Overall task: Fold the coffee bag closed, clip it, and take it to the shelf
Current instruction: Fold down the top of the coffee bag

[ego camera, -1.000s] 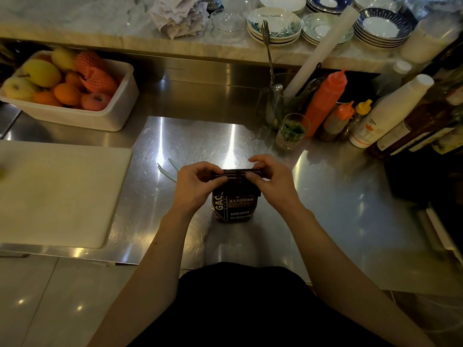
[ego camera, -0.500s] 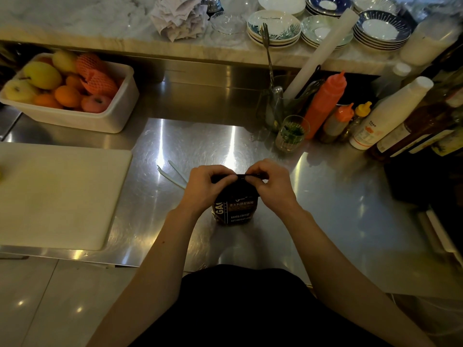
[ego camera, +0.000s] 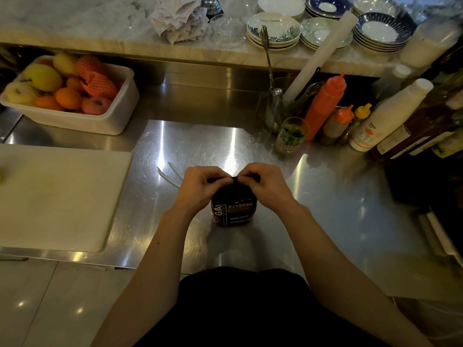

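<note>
A dark coffee bag with white lettering stands upright on the steel counter, close to its front edge. My left hand pinches the left part of the bag's folded top. My right hand pinches the right part, and the fingertips of both meet over the middle. The fold itself is mostly hidden by my fingers. A pale open clip lies flat on the counter just left of my left hand, partly hidden by it.
A white cutting board lies at the left. A white tub of fruit sits behind it. Squeeze bottles, a small glass and a utensil holder crowd the back right. Stacked plates rest on the marble ledge.
Both hands have rolled the bag's top further down and moved closer together, so the bag now stands shorter. The clip has not moved.
</note>
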Demonstrator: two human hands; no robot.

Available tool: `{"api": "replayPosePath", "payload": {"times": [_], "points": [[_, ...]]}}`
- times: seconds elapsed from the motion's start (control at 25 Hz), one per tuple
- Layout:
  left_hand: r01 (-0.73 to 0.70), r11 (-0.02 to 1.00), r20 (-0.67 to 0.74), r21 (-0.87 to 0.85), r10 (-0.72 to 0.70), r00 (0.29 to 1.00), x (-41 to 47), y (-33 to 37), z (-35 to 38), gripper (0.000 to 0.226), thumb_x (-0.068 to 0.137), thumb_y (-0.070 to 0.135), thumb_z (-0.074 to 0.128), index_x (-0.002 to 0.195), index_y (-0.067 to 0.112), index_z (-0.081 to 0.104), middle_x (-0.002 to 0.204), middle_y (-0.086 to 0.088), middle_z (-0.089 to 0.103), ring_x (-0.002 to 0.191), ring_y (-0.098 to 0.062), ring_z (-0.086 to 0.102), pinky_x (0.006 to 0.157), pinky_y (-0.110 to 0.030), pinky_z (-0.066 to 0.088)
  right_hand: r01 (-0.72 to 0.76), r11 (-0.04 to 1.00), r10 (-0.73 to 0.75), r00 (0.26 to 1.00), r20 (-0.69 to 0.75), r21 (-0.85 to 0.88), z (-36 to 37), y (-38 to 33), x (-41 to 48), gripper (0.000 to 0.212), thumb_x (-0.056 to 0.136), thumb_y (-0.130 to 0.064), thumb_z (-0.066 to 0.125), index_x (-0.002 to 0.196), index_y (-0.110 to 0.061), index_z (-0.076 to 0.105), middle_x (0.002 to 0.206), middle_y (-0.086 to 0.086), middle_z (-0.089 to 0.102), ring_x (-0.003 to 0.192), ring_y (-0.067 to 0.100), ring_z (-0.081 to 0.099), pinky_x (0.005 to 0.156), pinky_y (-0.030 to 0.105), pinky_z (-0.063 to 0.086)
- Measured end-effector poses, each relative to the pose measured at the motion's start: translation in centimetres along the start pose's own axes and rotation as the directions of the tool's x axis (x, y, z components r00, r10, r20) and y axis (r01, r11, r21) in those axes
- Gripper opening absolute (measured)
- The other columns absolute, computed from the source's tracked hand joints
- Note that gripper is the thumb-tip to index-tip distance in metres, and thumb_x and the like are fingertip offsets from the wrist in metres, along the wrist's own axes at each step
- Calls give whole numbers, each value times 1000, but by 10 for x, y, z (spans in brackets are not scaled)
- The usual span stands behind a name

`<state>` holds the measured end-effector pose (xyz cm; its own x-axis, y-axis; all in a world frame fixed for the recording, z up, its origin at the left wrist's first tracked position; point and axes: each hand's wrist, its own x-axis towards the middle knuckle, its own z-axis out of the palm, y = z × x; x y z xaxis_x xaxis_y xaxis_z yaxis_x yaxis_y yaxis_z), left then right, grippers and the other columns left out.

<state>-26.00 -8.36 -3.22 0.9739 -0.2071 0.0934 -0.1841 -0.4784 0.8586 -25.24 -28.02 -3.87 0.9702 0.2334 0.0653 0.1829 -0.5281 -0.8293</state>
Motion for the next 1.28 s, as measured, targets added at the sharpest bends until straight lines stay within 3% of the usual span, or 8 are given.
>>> {"api": "replayPosePath", "payload": {"times": [0.16, 0.36, 0.56, 0.72, 0.84, 1.0, 1.12, 1.28], "points": [[22, 1000, -16, -11, -22, 1000, -1, -5, -4, 7, 85, 9, 74, 88, 14, 78, 77, 13, 72, 76, 5, 69, 71, -8, 51, -8, 1000, 8, 1000, -20, 0, -4, 4, 0, 20, 88, -10, 63, 86, -26, 74, 78, -24, 66, 80, -6, 64, 66, 6, 49], [55, 998, -27, -25, -56, 998, 0, -9, -10, 6, 85, 10, 74, 89, 13, 78, 79, 5, 75, 80, -2, 71, 75, -15, 54, -107, 994, 104, 981, -163, -9, -7, 6, -3, 7, 78, -20, 78, 76, -24, 73, 70, -18, 67, 69, -4, 64, 62, 5, 46], [84, 986, -83, -143, -97, 992, -4, -10, -8, 8, 79, 11, 81, 85, 16, 77, 78, 11, 77, 76, -3, 73, 74, -16, 56, -96, 995, 88, 979, -182, -37, -13, 10, -4, 9, 80, -14, 75, 77, -22, 73, 71, -15, 67, 74, -3, 64, 68, 6, 46], [158, 962, 1, -222, -162, 987, -11, -17, 4, 23, 75, 8, 83, 92, 21, 75, 85, 13, 76, 82, -1, 73, 78, -18, 57, -118, 992, 127, 960, -249, 50, -6, 9, -9, 11, 80, -11, 75, 77, -22, 74, 72, -19, 66, 75, -3, 65, 69, 6, 48], [190, 949, -5, -252, -198, 980, -22, -24, 16, 25, 80, 5, 78, 93, 26, 74, 83, 17, 76, 83, 0, 73, 75, -16, 56, -107, 983, 135, 973, -188, 152, -7, 13, -13, 11, 80, -12, 75, 81, -22, 73, 77, -15, 70, 78, 1, 67, 75, 11, 51], [203, 933, -34, -297, -223, 974, -21, -27, 20, 27, 81, 5, 77, 89, 31, 74, 79, 22, 76, 81, -4, 74, 72, -13, 54, -160, 965, 160, 987, 18, 208, -14, 27, -25, 17, 83, -9, 72, 92, -24, 71, 90, -11, 73, 89, 2, 69, 83, 15, 52], [195, 923, -28, -332, -216, 976, -22, -27, 27, 26, 81, 6, 77, 96, 27, 75, 88, 16, 78, 88, -9, 75, 78, -19, 56, -172, 979, 183, 977, -106, 112, -8, 33, -28, 21, 82, -5, 71, 78, -26, 68, 78, -15, 70, 77, -4, 67, 71, 6, 47], [186, 918, -25, -351, -208, 978, -30, -27, 33, 28, 83, 8, 76, 105, 25, 75, 99, 14, 77, 98, -10, 73, 87, -21, 55, -144, 982, 168, 964, -208, 125, 2, 37, -31, 18, 81, -3, 70, 74, -19, 65, 70, -13, 67, 72, -2, 65, 67, 9, 47]]}}
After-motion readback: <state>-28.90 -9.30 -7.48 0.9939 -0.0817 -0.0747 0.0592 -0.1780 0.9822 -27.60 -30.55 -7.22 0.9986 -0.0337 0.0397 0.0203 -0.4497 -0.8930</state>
